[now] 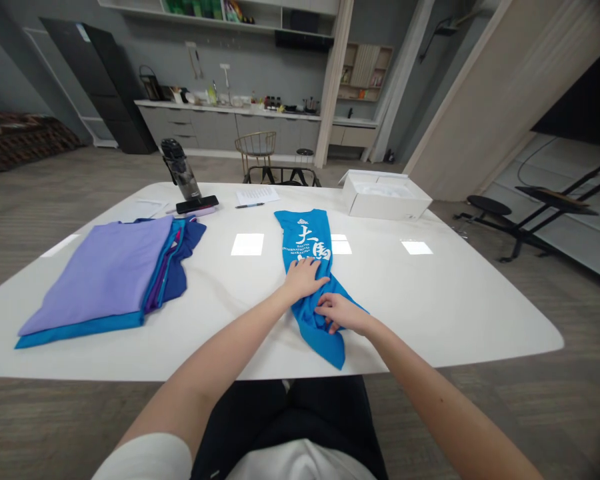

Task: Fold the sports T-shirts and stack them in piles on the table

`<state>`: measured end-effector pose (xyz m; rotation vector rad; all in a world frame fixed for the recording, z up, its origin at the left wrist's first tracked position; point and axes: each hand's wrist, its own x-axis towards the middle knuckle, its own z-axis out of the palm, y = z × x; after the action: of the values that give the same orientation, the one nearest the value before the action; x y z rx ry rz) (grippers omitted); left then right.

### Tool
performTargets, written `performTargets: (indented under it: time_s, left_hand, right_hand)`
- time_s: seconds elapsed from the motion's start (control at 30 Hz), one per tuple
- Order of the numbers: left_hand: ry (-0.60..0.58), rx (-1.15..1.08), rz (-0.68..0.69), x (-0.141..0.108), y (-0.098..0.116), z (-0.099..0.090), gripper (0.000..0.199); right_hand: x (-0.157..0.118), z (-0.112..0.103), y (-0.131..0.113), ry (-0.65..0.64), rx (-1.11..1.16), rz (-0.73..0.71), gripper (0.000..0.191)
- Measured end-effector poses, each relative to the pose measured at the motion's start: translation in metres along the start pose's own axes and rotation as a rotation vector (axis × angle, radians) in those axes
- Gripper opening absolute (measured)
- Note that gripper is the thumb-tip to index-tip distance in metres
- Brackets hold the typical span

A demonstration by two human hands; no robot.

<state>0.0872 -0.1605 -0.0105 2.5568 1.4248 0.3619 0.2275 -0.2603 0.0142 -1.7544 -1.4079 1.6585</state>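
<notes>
A bright blue T-shirt (305,220) with white Chinese characters and lettering lies in a long, narrow folded strip on the white table. Its lower end is creased and fans out near the front edge. My left hand (304,277) rests flat on the middle of the shirt, fingers stretched over the cloth just below the print. Just below and to the right, my right hand (339,312) has its fingers curled, gripping a bunched part of the same shirt; the fingertips are partly hidden in the folds.
Left on the white table (455,300) sits a stack of folded clothes (110,267), lilac on top. Farther back are a clear bottle (183,170), a black phone (197,204), a sheet of paper (260,194) with a pen (250,205), and a white box (387,197).
</notes>
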Motion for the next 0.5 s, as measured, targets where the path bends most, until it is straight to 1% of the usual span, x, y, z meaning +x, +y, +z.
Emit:
performTargets:
  time_s: [0.07, 0.13, 0.2, 0.27, 0.33, 0.4, 0.43, 0.5]
  left_hand:
    - [0.003, 0.041, 0.017, -0.008, 0.009, 0.0, 0.052]
    - [0.01, 0.068, 0.021, -0.014, 0.014, 0.002, 0.042]
    - [0.018, 0.076, 0.028, -0.017, 0.016, 0.002, 0.038]
    - [0.013, 0.066, 0.037, -0.018, 0.015, 0.002, 0.033]
    - [-0.007, 0.02, 0.034, -0.017, 0.013, 0.001, 0.023]
    - [0.0, -0.099, 0.005, -0.015, 0.009, 0.0, 0.015]
    - [0.03, -0.194, -0.022, -0.013, 0.008, -0.001, 0.013]
    - [0.143, -0.461, -0.092, -0.011, 0.003, -0.001, 0.012]
  right_hand:
    - [-0.008, 0.007, 0.0, -0.097, 0.029, 0.011, 0.013]
    - [-0.015, 0.011, -0.001, -0.191, 0.055, 0.034, 0.02]
    - [-0.017, 0.009, -0.004, -0.262, 0.055, 0.046, 0.028]
    - [-0.014, 0.002, -0.006, -0.273, 0.015, 0.026, 0.025]
    - [-0.002, -0.011, -0.01, -0.192, -0.043, -0.034, 0.021]
    - [0.016, -0.027, -0.013, -0.032, -0.079, -0.114, 0.021]
    - [0.027, -0.036, -0.014, 0.061, -0.086, -0.148, 0.021]
    - [0.049, -0.053, -0.014, 0.259, -0.099, -0.192, 0.019]
